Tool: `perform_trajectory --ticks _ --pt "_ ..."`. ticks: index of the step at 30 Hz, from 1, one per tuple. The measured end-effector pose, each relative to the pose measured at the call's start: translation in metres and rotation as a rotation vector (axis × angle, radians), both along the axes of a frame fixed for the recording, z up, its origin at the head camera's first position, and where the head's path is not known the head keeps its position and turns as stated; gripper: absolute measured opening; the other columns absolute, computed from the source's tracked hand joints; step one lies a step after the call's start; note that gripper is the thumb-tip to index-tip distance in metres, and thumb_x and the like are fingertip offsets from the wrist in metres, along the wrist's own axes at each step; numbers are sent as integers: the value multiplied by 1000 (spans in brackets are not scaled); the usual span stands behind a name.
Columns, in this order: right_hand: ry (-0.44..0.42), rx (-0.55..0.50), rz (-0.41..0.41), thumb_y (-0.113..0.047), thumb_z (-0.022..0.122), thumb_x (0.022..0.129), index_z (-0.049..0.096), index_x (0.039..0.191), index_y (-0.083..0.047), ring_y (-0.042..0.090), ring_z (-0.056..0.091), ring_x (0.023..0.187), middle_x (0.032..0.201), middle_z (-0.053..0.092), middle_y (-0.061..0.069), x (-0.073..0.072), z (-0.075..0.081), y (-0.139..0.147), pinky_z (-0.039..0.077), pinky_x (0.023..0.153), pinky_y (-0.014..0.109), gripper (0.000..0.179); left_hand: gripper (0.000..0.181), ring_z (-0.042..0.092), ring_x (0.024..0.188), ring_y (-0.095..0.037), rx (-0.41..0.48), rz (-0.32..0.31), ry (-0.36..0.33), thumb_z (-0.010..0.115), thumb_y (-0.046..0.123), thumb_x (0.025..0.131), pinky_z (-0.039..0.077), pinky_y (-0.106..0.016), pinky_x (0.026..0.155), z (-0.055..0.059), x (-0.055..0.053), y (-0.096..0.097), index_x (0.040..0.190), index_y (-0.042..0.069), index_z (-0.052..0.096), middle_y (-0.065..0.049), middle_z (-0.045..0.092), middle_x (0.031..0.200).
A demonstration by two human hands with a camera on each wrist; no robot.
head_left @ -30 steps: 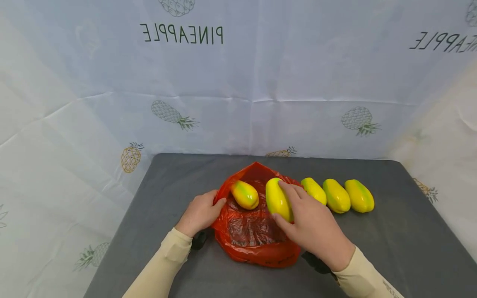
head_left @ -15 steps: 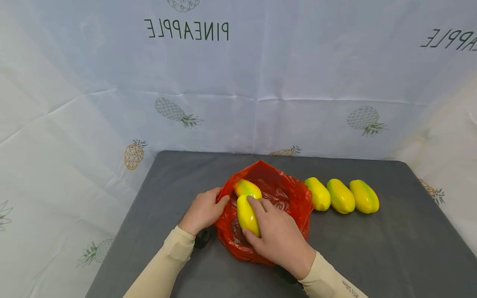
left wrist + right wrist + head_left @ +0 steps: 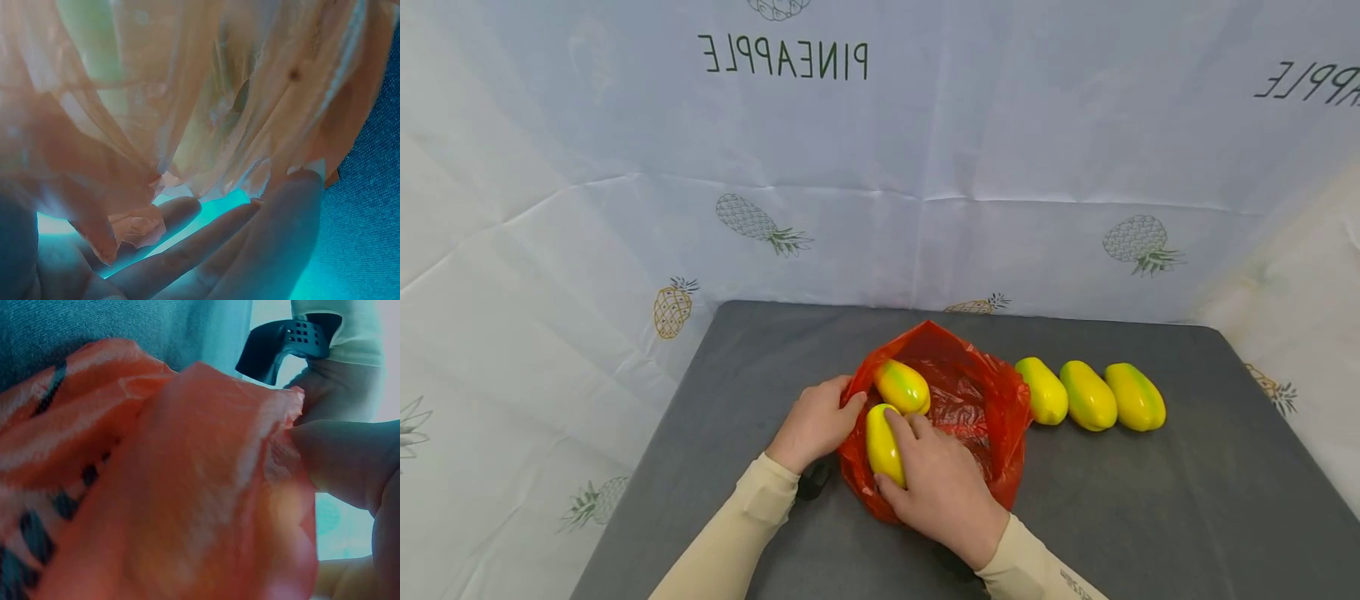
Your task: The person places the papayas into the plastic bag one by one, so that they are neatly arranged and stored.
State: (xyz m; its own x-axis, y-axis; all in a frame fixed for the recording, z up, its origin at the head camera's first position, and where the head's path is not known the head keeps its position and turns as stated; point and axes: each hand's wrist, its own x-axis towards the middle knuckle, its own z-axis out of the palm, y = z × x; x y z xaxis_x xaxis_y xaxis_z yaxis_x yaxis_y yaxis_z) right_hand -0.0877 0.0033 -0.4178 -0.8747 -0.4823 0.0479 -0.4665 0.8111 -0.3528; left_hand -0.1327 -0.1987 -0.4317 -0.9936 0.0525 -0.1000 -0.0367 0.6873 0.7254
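A red plastic bag [image 3: 1009, 408] lies wide open at the middle of the table. My left hand [image 3: 815, 423] pinches its left rim; in the left wrist view the thin plastic [image 3: 181, 94] hangs over the fingers [image 3: 269, 250]. Inside the bag's mouth my right hand [image 3: 943, 483] grips a yellow papaya [image 3: 882, 446], fingertips over its top and thumb at the near side. Behind it in the bag rests another yellow-green papaya [image 3: 904, 386]. The right wrist view is mostly filled by the bag's outside [image 3: 187, 475], with part of the right hand [image 3: 344, 456] beyond.
Three more papayas stand in a row to the bag's right: one near its rim [image 3: 1045, 392], a middle one [image 3: 1087, 396] and an outer one [image 3: 1135, 397]. The grey table [image 3: 1195, 500] backs onto a pineapple-print curtain [image 3: 880, 250].
My right hand has carried the papaya leftward and down into the bag, beside the other one. The left hand keeps its hold on the rim. The head view has shifted slightly.
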Motion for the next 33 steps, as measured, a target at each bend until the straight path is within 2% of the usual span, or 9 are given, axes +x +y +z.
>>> perform_trajectory --ticks 4,19,33 --pt "-20 8 -6 -46 87 87 54 155 -12 22 70 94 132 69 11 -1 -3 -3 64 88 48 83 32 64 65 -15 -11 4 7 67 27 106 65 -35 69 1 0 1 130 5 70 -5 74 91" --pt "-2 12 6 -46 87 87 55 152 -10 21 70 90 127 69 11 -5 -7 -6 64 85 46 81 27 62 64 -16 -12 11 17 66 26 107 63 -33 67 3 -1 2 124 5 70 -3 69 83" --pt "-8 31 4 -47 88 87 56 150 -10 23 71 90 125 70 12 -4 -13 -9 66 86 48 80 26 62 62 -16 -19 -3 25 67 26 106 63 -33 67 -2 1 2 122 6 71 -5 73 88"
